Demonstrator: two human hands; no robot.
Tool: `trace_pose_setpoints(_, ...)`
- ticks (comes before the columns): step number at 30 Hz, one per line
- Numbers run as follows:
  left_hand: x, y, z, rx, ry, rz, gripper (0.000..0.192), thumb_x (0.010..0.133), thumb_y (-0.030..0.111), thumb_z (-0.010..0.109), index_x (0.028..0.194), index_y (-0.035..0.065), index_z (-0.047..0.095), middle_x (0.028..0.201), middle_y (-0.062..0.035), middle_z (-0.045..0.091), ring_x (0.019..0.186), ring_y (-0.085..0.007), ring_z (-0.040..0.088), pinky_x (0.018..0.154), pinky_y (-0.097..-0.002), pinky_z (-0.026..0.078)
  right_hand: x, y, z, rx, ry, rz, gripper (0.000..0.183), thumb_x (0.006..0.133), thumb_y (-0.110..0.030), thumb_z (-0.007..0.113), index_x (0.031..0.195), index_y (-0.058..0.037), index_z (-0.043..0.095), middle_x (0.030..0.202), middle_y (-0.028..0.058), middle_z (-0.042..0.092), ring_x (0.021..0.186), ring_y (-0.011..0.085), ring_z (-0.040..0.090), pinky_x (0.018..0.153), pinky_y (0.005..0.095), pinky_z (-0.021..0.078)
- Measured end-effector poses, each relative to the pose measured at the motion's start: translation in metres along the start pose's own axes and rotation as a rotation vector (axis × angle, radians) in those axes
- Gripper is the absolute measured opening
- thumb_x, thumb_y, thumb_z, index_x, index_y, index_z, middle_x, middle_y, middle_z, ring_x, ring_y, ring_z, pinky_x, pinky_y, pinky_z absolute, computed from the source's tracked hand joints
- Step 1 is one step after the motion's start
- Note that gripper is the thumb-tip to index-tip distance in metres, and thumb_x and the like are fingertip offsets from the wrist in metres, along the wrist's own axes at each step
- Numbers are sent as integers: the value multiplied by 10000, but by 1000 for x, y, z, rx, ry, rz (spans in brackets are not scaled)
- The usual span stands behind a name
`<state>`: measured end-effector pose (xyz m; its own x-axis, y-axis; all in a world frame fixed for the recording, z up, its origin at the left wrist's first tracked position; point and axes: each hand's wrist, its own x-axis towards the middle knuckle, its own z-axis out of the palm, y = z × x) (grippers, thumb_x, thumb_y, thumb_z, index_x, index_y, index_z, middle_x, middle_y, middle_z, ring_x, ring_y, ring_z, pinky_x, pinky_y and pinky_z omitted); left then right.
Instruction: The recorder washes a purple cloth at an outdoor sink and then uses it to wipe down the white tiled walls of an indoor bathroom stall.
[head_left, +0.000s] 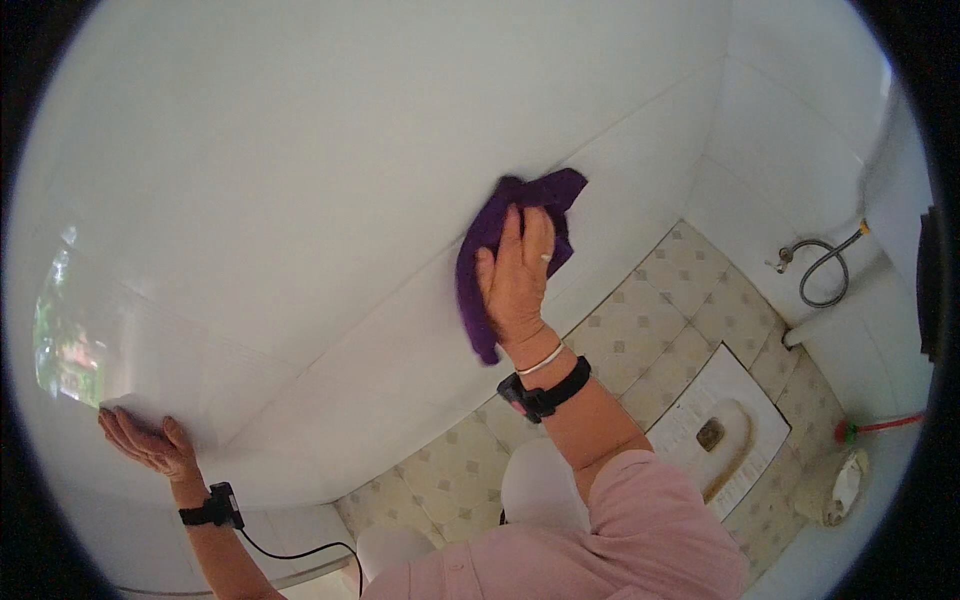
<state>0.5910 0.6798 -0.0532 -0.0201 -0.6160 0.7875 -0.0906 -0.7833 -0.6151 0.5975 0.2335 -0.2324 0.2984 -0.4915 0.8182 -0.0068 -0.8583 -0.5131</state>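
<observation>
My right hand (519, 277) presses a purple cloth (480, 255) against the white tiled wall (337, 225), over a joint line between tiles. The cloth is bunched under the fingers, with one end hanging down beside the wrist. At the lower left, my left hand (150, 444) rests against the same wall, its fingers extended and no object seen in it. Its palm side is hidden. Both wrists wear black straps with small devices, and a cable runs from the left one.
A squat toilet (675, 420) is set in the patterned tile floor (607, 330) at the right. Beyond it are a metal braided hose (846, 277) on a valve (784, 259), a pipe (799, 337), a bin (832, 487) and a red-handled brush (885, 425).
</observation>
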Motion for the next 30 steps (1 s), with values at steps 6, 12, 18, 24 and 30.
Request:
trace_pose_setpoints(6,-9,2,4,23,-11,-61,601,879,460,379,1271,5,348,1325,-193,345,1228,-363,327,1006,-505,232,66,56,-19,-35,186,84,308,869,-127,423,1061,106,488,1144,271,469,1084,393,424,942,433,327)
trace_pose_setpoints(12,-2,3,-5,23,23,-41,605,872,475,389,1254,6,376,1304,-198,373,1213,-358,354,1005,-488,255,18,14,-11,-42,178,-48,346,855,-150,416,1071,113,475,1136,292,449,1063,425,420,952,475,297)
trace_pose_setpoints(18,-5,-4,-9,-2,15,-80,604,858,464,438,1261,18,381,1304,-187,383,1219,-340,353,1011,-471,235,-37,-119,-26,74,-198,-147,300,683,-85,498,893,127,513,947,229,428,946,391,416,872,480,328)
trace_pose_setpoints(24,-4,-3,-6,-33,10,-98,594,857,462,436,1254,22,400,1311,-185,376,1235,-338,330,1017,-474,217,-106,-195,-11,378,-240,-504,499,682,-284,637,1022,59,516,1080,206,426,1067,375,376,861,487,352)
trace_pose_setpoints(30,-11,-5,-10,-9,0,-82,573,877,427,403,1263,4,385,1318,-189,367,1242,-344,321,1031,-469,196,-23,-159,-7,47,-513,-30,773,708,-462,536,1300,-14,317,1238,273,392,1148,458,333,953,619,155)
